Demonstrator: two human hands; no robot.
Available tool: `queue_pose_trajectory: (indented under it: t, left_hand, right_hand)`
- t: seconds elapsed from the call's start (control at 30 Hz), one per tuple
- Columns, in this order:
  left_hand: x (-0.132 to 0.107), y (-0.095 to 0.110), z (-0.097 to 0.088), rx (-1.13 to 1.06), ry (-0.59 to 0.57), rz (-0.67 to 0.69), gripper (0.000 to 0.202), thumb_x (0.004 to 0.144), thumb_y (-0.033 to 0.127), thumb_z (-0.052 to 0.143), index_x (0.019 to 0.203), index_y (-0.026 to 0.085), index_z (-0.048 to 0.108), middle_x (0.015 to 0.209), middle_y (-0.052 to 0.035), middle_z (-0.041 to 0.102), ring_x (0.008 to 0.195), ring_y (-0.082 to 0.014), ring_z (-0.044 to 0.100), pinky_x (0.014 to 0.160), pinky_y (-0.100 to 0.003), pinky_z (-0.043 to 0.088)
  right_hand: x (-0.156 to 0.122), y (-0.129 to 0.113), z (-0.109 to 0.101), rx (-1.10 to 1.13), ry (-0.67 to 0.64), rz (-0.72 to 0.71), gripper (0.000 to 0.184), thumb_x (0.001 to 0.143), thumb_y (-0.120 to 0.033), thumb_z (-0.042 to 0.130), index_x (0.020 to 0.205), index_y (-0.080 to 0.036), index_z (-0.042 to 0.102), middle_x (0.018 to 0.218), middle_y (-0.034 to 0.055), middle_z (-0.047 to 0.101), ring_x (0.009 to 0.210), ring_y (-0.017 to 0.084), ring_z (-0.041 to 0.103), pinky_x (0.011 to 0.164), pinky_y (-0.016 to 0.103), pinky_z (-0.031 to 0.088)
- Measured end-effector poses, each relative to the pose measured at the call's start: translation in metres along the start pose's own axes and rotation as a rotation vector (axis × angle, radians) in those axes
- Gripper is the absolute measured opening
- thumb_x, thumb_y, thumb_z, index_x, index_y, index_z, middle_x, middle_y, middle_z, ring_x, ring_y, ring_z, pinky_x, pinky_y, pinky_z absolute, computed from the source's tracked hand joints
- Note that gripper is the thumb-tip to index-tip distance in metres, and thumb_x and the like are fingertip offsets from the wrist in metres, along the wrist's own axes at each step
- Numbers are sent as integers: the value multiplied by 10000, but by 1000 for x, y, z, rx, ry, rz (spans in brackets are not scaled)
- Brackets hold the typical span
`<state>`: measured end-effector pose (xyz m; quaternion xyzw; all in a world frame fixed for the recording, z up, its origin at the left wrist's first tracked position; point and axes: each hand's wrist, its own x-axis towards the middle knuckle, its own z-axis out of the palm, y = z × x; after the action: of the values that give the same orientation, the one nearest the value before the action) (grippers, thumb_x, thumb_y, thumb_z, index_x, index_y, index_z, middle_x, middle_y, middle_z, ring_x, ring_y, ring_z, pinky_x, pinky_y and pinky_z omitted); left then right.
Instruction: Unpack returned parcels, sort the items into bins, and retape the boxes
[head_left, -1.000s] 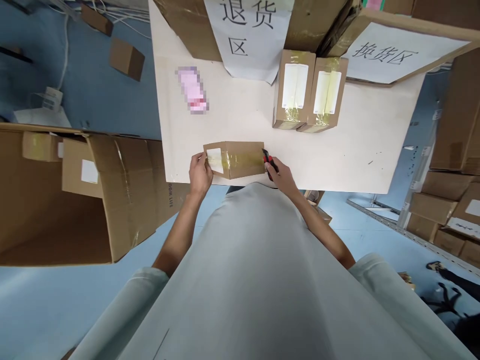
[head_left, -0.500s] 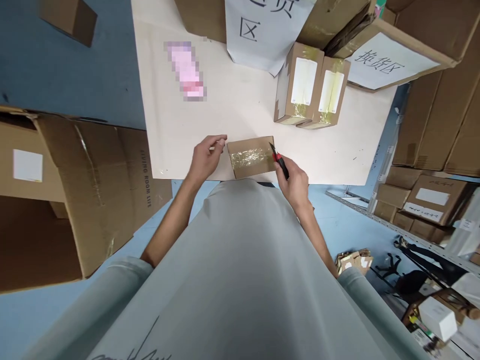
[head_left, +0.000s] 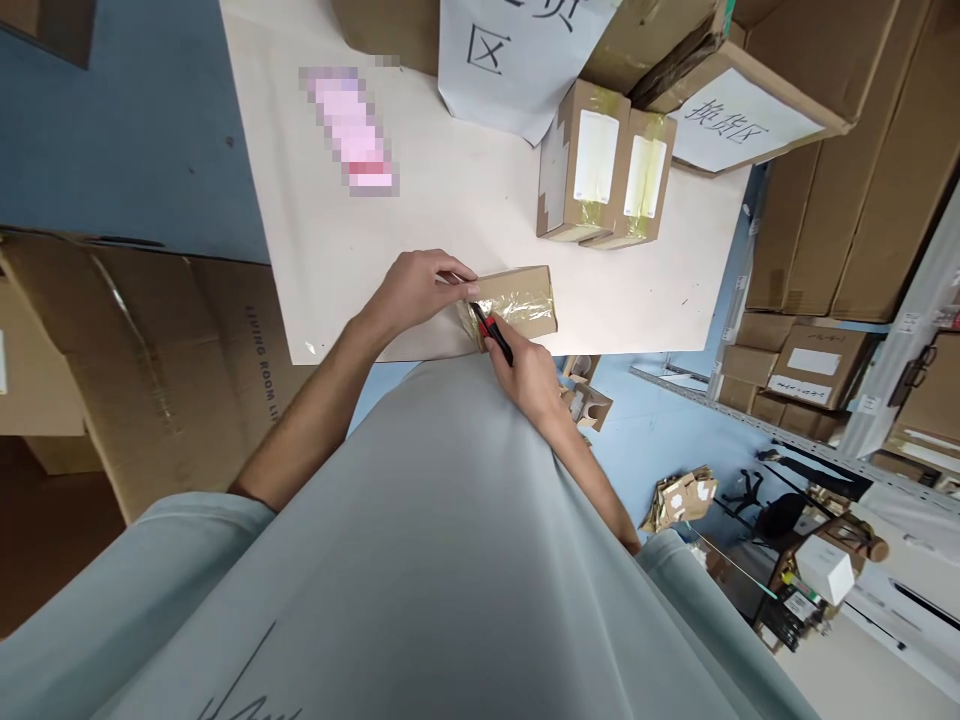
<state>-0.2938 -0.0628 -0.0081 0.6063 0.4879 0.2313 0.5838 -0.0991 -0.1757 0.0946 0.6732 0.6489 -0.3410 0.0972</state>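
Observation:
A small cardboard box [head_left: 517, 298], with shiny clear tape along it, lies near the front edge of the white table [head_left: 352, 240]. My left hand [head_left: 420, 288] grips the box's far left corner between thumb and fingers. In my right hand [head_left: 529, 375] is a black and red utility knife [head_left: 495, 335]. Its tip points at the taped left end of the box, close to my left fingertips. Whether the blade is in the tape cannot be made out.
Two taped boxes [head_left: 604, 170] with white labels stand farther back on the table. Behind them are open cartons [head_left: 787, 85] with paper signs. A blurred pink item [head_left: 349, 130] lies to the left. A big carton [head_left: 180, 350] stands left, shelves [head_left: 802, 370] right.
My right hand has carried the knife leftward from the box's right end to its left end. My left hand has moved in and taken hold of the corner. The whole view has shifted slightly.

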Motion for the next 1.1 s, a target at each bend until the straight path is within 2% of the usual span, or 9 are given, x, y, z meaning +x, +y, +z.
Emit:
queue_pose_trajectory:
  t: [0.13, 0.23, 0.47, 0.67, 0.9, 1.1]
  left_hand:
    - [-1, 4, 0, 35, -1, 11, 269, 951, 505, 892, 1074, 266, 900, 1161, -55, 865, 1074, -278, 811, 1040, -462, 671]
    - [-1, 3, 2, 39, 10, 19, 244, 941, 487, 886, 1062, 275, 902, 1161, -49, 868, 1059, -265, 811, 1025, -436, 667]
    - [-3, 0, 9, 46, 46, 33, 222, 946, 477, 879, 1049, 283, 911, 1124, -48, 862, 1022, -265, 816, 1013, -446, 682]
    - [-7, -3, 18, 28, 138, 8, 153, 939, 398, 891, 1021, 270, 914, 1123, -47, 875, 1015, -260, 816, 1016, -440, 692]
    - [-16, -8, 29, -18, 200, -12, 121, 929, 332, 877, 1009, 250, 920, 1119, -60, 884, 1048, -271, 823, 1031, -466, 696]
    - [-19, -8, 30, -12, 205, -12, 98, 912, 299, 880, 992, 260, 921, 1095, -50, 882, 1051, -276, 822, 1016, -467, 697]
  right_hand:
    - [0, -2, 6, 88, 64, 57, 577, 1223, -395, 399, 1763, -241, 531, 1425, 131, 841, 1266, 361, 828, 1045, 444, 650]
    - [-2, -7, 7, 114, 80, 79, 548, 1218, -379, 454, 1738, -246, 564, 1411, 117, 849, 1252, 338, 833, 1060, 415, 635]
    - [-5, -33, -8, -41, -5, 179, 547, 1237, -364, 413, 1755, -222, 516, 1285, 142, 874, 1159, 361, 838, 1047, 464, 628]
    - [0, -52, -19, -172, -109, 225, 512, 1247, -357, 397, 1726, -213, 508, 1309, 175, 849, 1188, 361, 813, 1036, 460, 612]
    - [-12, -51, -13, -223, -164, 245, 491, 1245, -352, 368, 1679, -197, 538, 1300, 199, 838, 1180, 354, 815, 999, 443, 612]
    - [-29, -43, -11, -231, -220, 224, 515, 1244, -360, 347, 1708, -205, 506, 1268, 193, 847, 1167, 361, 822, 968, 440, 615]
